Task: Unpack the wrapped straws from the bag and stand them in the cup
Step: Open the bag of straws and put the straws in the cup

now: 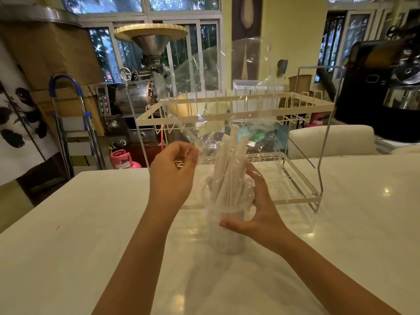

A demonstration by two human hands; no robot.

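Observation:
A clear plastic cup [231,233] stands on the white table [91,223]. A bundle of white wrapped straws [227,178] stands in it, leaning in several directions. A clear plastic bag [216,76] rises above the straws, its lower part still around them. My left hand [175,176] pinches the bag's edge just left of the straws. My right hand [256,208] wraps around the right side of the bundle and the cup rim, gripping the straws through the film.
A cream two-tier wire dish rack [250,114] stands right behind the cup. Beyond the table are a metal grinder with a funnel [150,64], a pink gas cylinder [123,159], a step ladder [72,123] and a black machine [386,87].

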